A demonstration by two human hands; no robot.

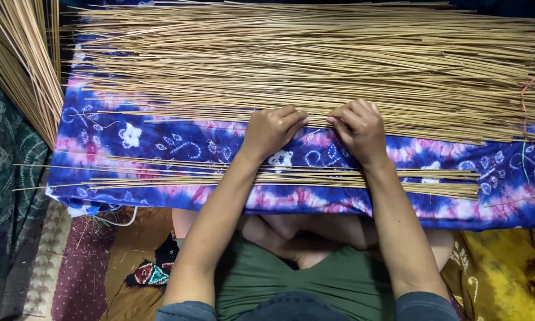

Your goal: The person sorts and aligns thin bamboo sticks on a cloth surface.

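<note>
Thin tan sticks point(315, 65) lie in a wide loose layer across the top of a blue, pink and white tie-dye cloth point(178, 145), all running left to right, many overlapping. A smaller bundle of sticks point(434, 178) lies apart, nearer the person, in a narrow band on the same cloth; both forearms cross over it. Another sheaf of sticks point(24, 65) fans down at an angle at the far left, off the cloth.

Left hand point(271, 129) is curled, fingers bent, knuckles up, at the near edge of the big layer. Right hand point(358, 126) is curled the same way just beside it, fingertips pinching at a stick or two at the layer's edge. The hands are close together, almost touching. Exactly which stick each one holds can't be made out, too fine.

The cloth is spread over a low flat surface in front of the person, who sits cross-legged in green shorts point(279, 279). What lies under the cloth is hidden. Floor around: dark green patterned mat point(6, 160) at left, maroon and tan rug point(77, 261) lower left, yellow fabric point(493, 267) lower right. Thin coloured strings point(526, 95) hang at the right edge. Small patterned scrap point(151, 272) on the floor by the left knee.
</note>
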